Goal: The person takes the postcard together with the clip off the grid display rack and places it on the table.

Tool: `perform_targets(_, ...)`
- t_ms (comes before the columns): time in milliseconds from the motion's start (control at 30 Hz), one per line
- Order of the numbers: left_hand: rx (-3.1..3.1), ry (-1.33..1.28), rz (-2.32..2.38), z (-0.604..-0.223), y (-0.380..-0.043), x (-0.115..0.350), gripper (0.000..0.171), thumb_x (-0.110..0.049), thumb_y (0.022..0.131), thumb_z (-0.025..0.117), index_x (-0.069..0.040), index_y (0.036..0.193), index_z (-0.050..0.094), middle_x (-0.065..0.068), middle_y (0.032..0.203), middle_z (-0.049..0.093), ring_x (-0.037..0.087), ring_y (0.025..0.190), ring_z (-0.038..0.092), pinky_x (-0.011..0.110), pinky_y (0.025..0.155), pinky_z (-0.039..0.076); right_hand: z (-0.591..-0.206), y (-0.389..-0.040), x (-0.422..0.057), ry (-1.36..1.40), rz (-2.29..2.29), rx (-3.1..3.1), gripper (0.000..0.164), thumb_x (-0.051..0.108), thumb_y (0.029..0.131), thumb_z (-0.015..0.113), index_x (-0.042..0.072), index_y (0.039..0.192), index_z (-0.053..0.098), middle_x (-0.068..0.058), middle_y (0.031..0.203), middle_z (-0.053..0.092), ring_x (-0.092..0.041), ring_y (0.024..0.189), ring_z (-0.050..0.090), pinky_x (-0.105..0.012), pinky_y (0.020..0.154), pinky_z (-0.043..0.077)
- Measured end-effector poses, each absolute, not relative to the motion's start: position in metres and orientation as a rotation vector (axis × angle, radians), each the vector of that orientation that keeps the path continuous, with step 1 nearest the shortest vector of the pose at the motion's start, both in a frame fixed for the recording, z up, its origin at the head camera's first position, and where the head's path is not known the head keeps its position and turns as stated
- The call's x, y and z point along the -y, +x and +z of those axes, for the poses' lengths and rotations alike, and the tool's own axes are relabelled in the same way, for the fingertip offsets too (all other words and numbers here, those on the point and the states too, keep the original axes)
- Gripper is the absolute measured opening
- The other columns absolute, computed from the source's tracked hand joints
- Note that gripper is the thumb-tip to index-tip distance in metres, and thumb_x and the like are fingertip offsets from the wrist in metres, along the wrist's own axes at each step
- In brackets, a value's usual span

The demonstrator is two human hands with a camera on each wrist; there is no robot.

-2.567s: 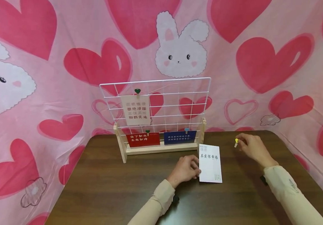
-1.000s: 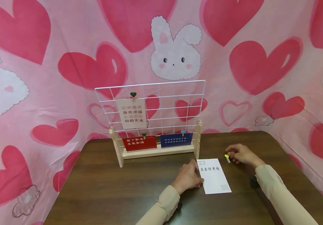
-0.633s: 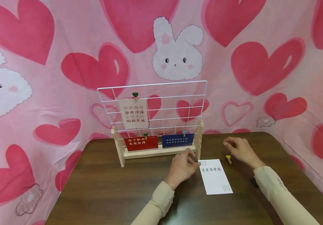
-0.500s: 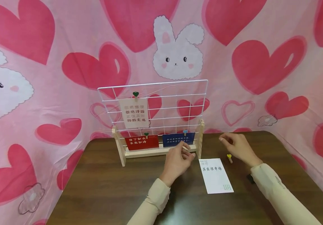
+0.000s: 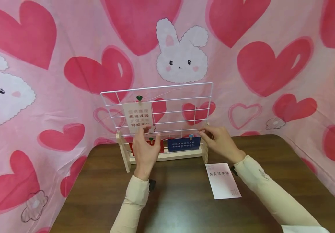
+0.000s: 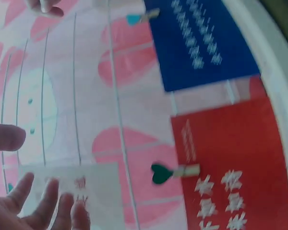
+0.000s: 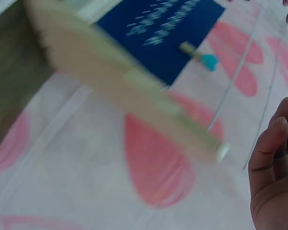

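A white wire grid rack [image 5: 182,110] in a wooden stand [image 5: 167,157] stands at the back of the table. In front of its lower left side is my left hand [image 5: 146,149], fingers spread and holding nothing. The hand partly covers a cream card [image 5: 132,113] under a green heart clip [image 5: 139,98] and a red card [image 6: 230,163]. My right hand [image 5: 221,140] is near the rack's right post, fingers loosely bent with nothing between them. Beside it hangs a blue card [image 5: 182,145] on a light-blue heart clip [image 5: 190,137].
A white printed card [image 5: 223,181] lies flat on the brown table [image 5: 179,197], left of my right forearm. The yellow heart clip is hidden now, seemingly behind that arm. A pink heart-patterned cloth [image 5: 225,74] hangs behind the rack.
My right hand put the yellow clip down beside the white card and moved left to the rack. My left hand let go of the white card and moved left and up to the rack.
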State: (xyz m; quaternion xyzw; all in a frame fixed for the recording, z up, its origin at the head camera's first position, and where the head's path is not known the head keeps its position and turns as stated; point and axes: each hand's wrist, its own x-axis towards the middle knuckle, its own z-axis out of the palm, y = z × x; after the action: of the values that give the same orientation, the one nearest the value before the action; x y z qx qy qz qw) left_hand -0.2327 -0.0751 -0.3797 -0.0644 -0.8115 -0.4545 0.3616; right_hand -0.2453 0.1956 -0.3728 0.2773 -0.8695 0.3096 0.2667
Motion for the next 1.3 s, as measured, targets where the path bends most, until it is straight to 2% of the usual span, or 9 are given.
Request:
perform_targets(133,2.011,-0.106,-1.098,-0.374,-0.238,0.088,0.052,-0.023,0.079,0.076,-0.01,0.124,0.054,0.011,0.121,0.058,0.028,0.116,0.051,0.047,0.098,0.04,-0.363,-0.253,-0.166,0.805,0.861,2.289,0.012,0.013,0.089,0.068,0.012,0.101,0.073,0.007,0.059,0.053,-0.004,0.053,0.043,-0.02,0.048,0.039)
perform_targets(300,1.999,-0.003,-1.059,-0.375,-0.245,0.105,0.068,-0.027,0.078,0.076,-0.015,0.136,0.042,0.009,0.135,0.045,0.024,0.128,0.04,0.048,0.107,0.034,-0.352,-0.259,-0.138,0.846,0.886,2.263,0.019,0.018,0.091,0.066,0.013,0.108,0.072,0.005,0.059,0.054,-0.005,0.053,0.044,-0.019,0.048,0.041)
perform_targets(467,1.974,0.055,-1.09,-0.38,-0.252,0.119,0.071,-0.024,0.079,0.076,-0.013,0.139,0.04,0.01,0.137,0.046,0.025,0.131,0.04,0.048,0.111,0.032,-0.343,-0.262,-0.12,0.81,0.847,2.265,0.024,0.022,0.092,0.065,0.015,0.114,0.07,0.004,0.059,0.055,-0.007,0.054,0.045,-0.02,0.049,0.042)
perform_targets(600,1.972,0.073,-1.1,-0.385,-0.254,0.125,0.068,-0.023,0.079,0.076,-0.01,0.137,0.043,0.012,0.132,0.051,0.028,0.124,0.046,0.047,0.107,0.034,-0.335,-0.265,-0.11,0.777,0.845,2.283,0.026,0.026,0.093,0.065,0.017,0.117,0.069,0.004,0.06,0.055,-0.008,0.055,0.045,-0.021,0.051,0.043)
perform_targets(767,1.982,0.062,-1.136,-0.387,-0.253,0.128,0.066,-0.023,0.08,0.076,-0.008,0.136,0.044,0.012,0.126,0.055,0.029,0.113,0.052,0.045,0.098,0.04,-0.32,-0.271,-0.094,0.824,0.885,2.26,0.028,0.027,0.094,0.063,0.014,0.118,0.068,0.003,0.061,0.056,-0.009,0.055,0.046,-0.021,0.052,0.043)
perform_targets(1033,1.976,0.044,-1.213,-0.391,-0.253,0.13,0.061,-0.018,0.082,0.076,-0.01,0.135,0.047,0.011,0.119,0.059,0.028,0.108,0.058,0.046,0.096,0.044,-0.29,-0.282,-0.067,0.88,0.849,2.234,0.031,0.023,0.094,0.063,0.014,0.124,0.064,0.002,0.057,0.053,-0.01,0.049,0.043,-0.021,0.047,0.038)
perform_targets(1300,1.949,0.033,-1.269,-0.389,-0.255,0.132,0.05,-0.015,0.087,0.07,-0.009,0.133,0.049,0.012,0.107,0.062,0.026,0.097,0.063,0.037,0.08,0.051,-0.27,-0.29,-0.047,0.87,0.808,2.278,0.038,0.024,0.094,0.063,0.017,0.131,0.06,0.002,0.057,0.054,-0.01,0.051,0.047,-0.02,0.05,0.043)
